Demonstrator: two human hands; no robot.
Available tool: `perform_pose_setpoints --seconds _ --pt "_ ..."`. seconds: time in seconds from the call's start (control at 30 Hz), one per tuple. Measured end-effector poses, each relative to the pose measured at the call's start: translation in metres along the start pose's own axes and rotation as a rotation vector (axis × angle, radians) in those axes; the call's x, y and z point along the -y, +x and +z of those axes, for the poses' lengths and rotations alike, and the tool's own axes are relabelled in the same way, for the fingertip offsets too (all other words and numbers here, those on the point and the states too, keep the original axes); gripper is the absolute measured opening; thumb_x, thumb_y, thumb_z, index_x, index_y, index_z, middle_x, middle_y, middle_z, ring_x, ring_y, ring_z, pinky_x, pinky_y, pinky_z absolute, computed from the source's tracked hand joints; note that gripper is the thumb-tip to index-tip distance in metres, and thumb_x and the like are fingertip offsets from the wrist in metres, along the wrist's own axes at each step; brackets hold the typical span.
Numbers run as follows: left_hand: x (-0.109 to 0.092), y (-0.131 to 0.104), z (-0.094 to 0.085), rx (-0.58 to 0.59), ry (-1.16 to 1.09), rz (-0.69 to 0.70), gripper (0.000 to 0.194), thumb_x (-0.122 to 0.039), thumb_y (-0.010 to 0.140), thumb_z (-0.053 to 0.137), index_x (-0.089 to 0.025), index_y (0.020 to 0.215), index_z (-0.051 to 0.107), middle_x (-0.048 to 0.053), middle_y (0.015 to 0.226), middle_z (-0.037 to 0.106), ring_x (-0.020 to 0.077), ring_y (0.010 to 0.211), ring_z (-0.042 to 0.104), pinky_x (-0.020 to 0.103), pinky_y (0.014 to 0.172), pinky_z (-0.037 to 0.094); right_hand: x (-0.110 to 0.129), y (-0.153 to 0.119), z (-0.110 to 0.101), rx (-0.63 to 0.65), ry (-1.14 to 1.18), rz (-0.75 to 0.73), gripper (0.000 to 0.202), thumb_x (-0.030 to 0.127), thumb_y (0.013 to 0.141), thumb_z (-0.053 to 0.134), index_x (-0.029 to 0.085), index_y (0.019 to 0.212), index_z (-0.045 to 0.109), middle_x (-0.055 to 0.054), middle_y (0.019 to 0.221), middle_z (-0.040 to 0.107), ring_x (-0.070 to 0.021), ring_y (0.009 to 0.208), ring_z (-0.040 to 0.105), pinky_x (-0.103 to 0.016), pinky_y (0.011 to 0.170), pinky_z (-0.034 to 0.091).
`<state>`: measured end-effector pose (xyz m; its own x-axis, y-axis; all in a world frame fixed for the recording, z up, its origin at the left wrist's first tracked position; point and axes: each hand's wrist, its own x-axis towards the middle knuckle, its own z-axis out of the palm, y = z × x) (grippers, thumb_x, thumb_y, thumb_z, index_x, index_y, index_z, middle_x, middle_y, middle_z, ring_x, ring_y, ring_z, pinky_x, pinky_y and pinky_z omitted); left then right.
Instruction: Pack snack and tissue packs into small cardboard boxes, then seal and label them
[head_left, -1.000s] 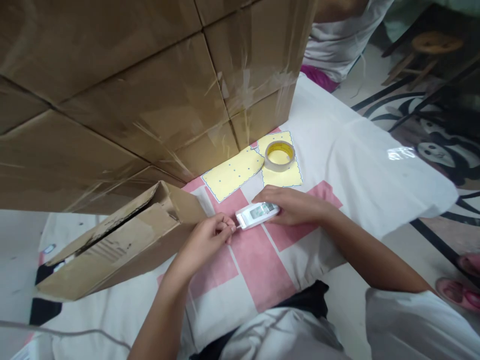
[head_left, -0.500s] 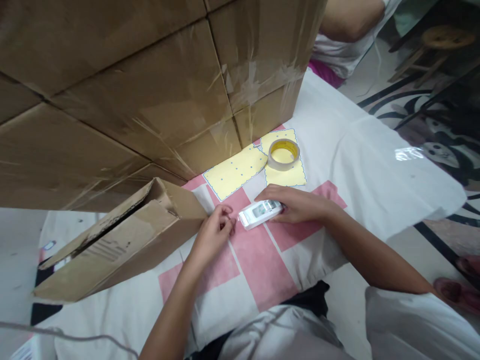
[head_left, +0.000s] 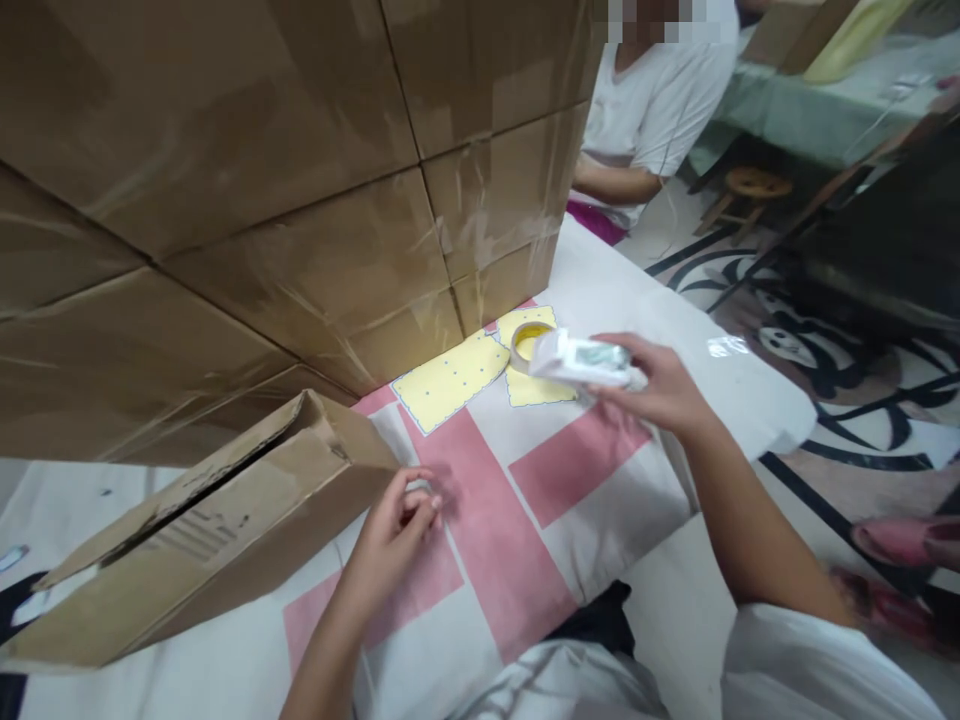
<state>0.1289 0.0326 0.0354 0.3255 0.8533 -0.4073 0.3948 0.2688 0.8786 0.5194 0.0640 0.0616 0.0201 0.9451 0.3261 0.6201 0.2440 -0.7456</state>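
My right hand (head_left: 660,385) grips a small white box (head_left: 581,360) with a greenish, shiny panel on top. It holds the box tilted above the cloth, partly in front of a tape roll (head_left: 517,345) with a yellow core. Below the roll are yellow sheets (head_left: 452,378) with blue dots and scalloped edges. My left hand (head_left: 401,520) hovers low over the pink and white cloth (head_left: 517,560), its fingers curled in and the thumb close to them. Whether anything small sits in those fingers is hidden.
Stacked taped cartons (head_left: 300,230) rise behind the sheets. A narrow cardboard box (head_left: 247,520) with its top slit open lies at the left. Another person (head_left: 652,110) in a white top sits beyond the stack. A wooden stool (head_left: 754,185) stands on the patterned floor.
My right hand has lifted the white box up and to the right, away from my left hand. My left hand stays curled near the cloth. The view has shifted, showing more of the other person.
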Motion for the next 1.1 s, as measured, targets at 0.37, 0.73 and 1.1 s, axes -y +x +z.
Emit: perform_pose_setpoints --seconds 0.37,0.73,1.1 --pt "0.012 -0.028 -0.004 -0.123 -0.023 0.01 0.036 -0.057 0.089 0.061 -0.021 0.09 0.063 0.0 0.066 0.064 0.0134 0.055 0.046 0.026 0.058 0.036 -0.106 0.095 -0.017 -0.433 -0.287 0.378 0.037 0.039 0.072 0.081 0.022 0.099 0.063 -0.015 0.102 0.071 -0.0352 0.1 0.065 -0.054 0.096 0.051" --pt "0.023 -0.043 -0.017 -0.281 -0.096 0.034 0.041 -0.062 0.087 0.065 -0.021 0.093 0.065 0.001 0.066 0.066 0.0108 0.049 0.043 0.023 0.051 0.034 -0.096 0.101 -0.004 -0.43 -0.389 0.448 0.061 0.043 0.067 0.081 0.018 0.117 0.057 -0.023 0.125 0.061 -0.0441 0.125 0.049 -0.062 0.104 0.043" --pt "0.014 -0.04 -0.006 -0.361 -0.052 0.187 0.045 -0.064 0.087 0.064 -0.02 0.093 0.07 0.002 0.066 0.068 0.0115 0.049 0.047 0.022 0.047 0.037 0.136 -0.012 0.117 0.303 0.09 -0.496 0.037 0.045 0.086 0.079 0.019 0.11 0.069 -0.01 0.107 0.074 -0.0239 0.102 0.068 -0.038 0.091 0.055"
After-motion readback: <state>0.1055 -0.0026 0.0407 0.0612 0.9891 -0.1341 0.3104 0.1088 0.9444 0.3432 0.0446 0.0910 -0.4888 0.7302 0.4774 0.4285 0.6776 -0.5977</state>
